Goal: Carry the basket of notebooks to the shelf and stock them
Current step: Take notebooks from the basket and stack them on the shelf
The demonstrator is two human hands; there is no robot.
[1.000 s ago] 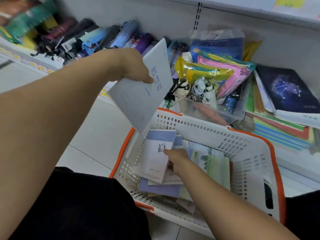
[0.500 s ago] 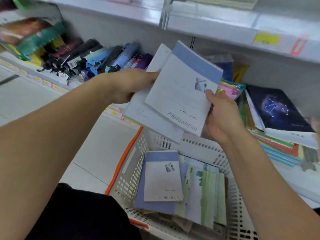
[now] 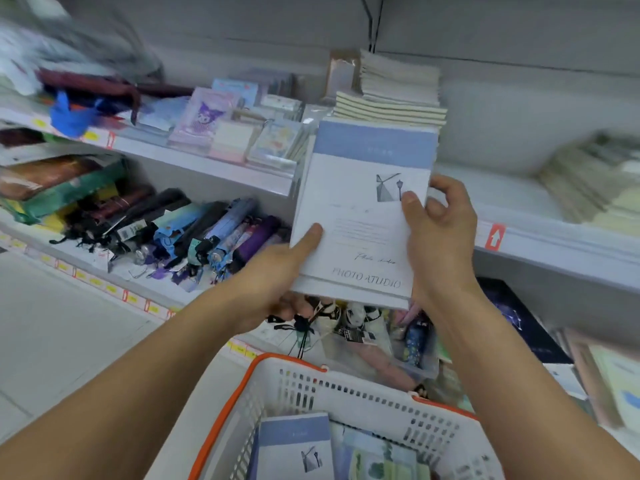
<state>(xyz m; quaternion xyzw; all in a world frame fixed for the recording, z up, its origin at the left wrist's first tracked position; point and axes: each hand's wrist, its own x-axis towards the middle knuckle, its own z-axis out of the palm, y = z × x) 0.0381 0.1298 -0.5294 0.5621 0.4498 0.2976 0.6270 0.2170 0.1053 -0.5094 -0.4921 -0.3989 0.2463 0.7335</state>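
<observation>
Both hands hold a small stack of white-and-blue "PHOTO ATUDIO" notebooks (image 3: 363,216) up in front of the middle shelf (image 3: 554,244). My left hand (image 3: 277,275) grips the stack's lower left corner, thumb on the cover. My right hand (image 3: 438,230) grips its right edge, thumb on the cover near the windmill picture. Below, the white basket with an orange rim (image 3: 346,389) holds another such notebook (image 3: 294,445) and green-covered ones (image 3: 384,462).
Stacked cream notebooks (image 3: 391,98) sit on the shelf just behind the held stack, with cartoon stationery (image 3: 221,129) to their left. Folded umbrellas (image 3: 194,230) fill the lower shelf at left. A dark constellation book (image 3: 519,323) lies lower right. White floor tiles are at left.
The two notebooks have been squared into one stack and raised from over the basket up to the middle shelf. My view has tilted upward, so the basket now sits at the bottom edge.
</observation>
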